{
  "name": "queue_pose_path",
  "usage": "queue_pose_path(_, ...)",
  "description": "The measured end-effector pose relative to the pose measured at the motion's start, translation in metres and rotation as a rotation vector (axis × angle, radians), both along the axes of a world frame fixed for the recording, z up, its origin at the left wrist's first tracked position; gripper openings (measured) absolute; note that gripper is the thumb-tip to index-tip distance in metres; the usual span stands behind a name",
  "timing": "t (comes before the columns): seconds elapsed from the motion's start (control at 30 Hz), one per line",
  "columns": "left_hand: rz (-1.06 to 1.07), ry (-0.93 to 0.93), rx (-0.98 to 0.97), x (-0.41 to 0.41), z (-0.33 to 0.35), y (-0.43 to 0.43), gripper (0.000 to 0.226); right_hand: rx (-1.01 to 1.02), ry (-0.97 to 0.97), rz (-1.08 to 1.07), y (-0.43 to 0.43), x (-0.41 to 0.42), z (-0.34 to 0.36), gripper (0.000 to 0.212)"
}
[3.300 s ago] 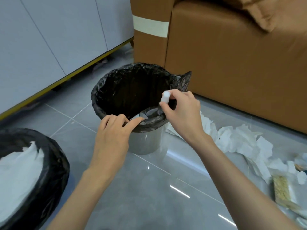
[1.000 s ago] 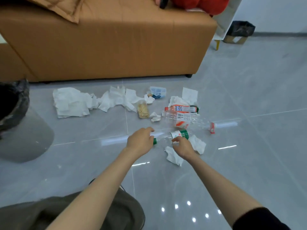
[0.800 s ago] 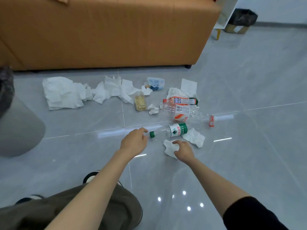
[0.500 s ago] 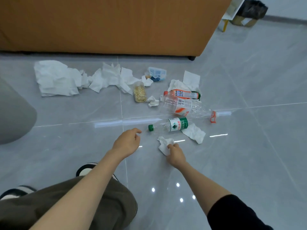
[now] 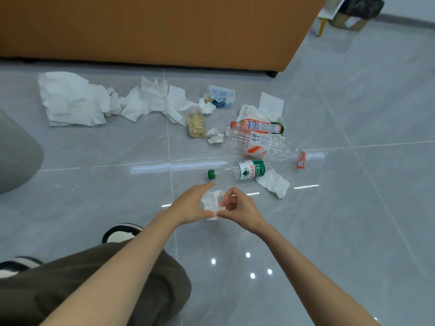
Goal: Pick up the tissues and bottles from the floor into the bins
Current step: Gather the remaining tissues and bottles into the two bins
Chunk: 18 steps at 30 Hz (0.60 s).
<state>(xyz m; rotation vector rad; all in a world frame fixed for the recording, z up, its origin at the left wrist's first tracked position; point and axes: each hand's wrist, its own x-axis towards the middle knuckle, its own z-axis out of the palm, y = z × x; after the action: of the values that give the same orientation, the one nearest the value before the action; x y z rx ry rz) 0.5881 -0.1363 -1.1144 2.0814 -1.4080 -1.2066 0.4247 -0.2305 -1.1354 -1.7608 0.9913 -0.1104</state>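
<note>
- The crumpled tissue (image 5: pixel 211 201) is a small white wad, creased and bunched, held just above the grey tiled floor (image 5: pixel 329 231) between the two hands.
- The left hand (image 5: pixel 188 207) cradles the wad between its thumb below and its outstretched forefinger above.
- The right hand (image 5: pixel 239 208) pinches the wad's right edge, fingers curled in towards the thumb.
- Just beyond the hands lies the green-capped bottle (image 5: pixel 237 172), clear, on its side, with a green-and-white label, cap pointing left.
- A flat tissue (image 5: pixel 274 184) lies at that bottle's right end, touching it.
- Further back lie a large clear bottle (image 5: pixel 256 144) with an orange-and-white label and an orange-capped bottle (image 5: pixel 257 125), side by side.
- A long drift of white tissues (image 5: pixel 75 100) stretches along the floor before the brown sofa (image 5: pixel 164 29).
- A grey bin (image 5: pixel 16 151) shows at the left edge, well apart from the hands.
</note>
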Motion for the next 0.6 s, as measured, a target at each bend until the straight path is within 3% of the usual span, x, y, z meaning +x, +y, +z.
queue_pose_path(0.2,0.185,0.003,-0.119,-0.005,-0.004,-0.005,0.048,0.040,-0.077,-0.072,-0.002,-0.002,0.011,0.033)
queue_pose_path(0.33,0.316,0.062,-0.153,-0.005,-0.003,-0.008,0.036,-0.054,-0.116,-0.228,-0.015,-0.005,0.008,0.013)
queue_pose_path(0.4,0.360,0.108,-0.140,-0.004,-0.004,-0.008,0.035,-0.201,0.005,-0.300,-0.036,-0.012,-0.005,0.011)
queue_pose_path(0.47,0.384,0.137,-0.130,-0.004,-0.007,-0.007,0.036,-0.323,0.247,-0.317,-0.061,-0.021,-0.024,0.023)
queue_pose_path(0.6,0.413,0.164,-0.124,-0.004,-0.012,-0.007,0.035,-0.264,0.558,-0.345,-0.091,-0.037,-0.047,0.047)
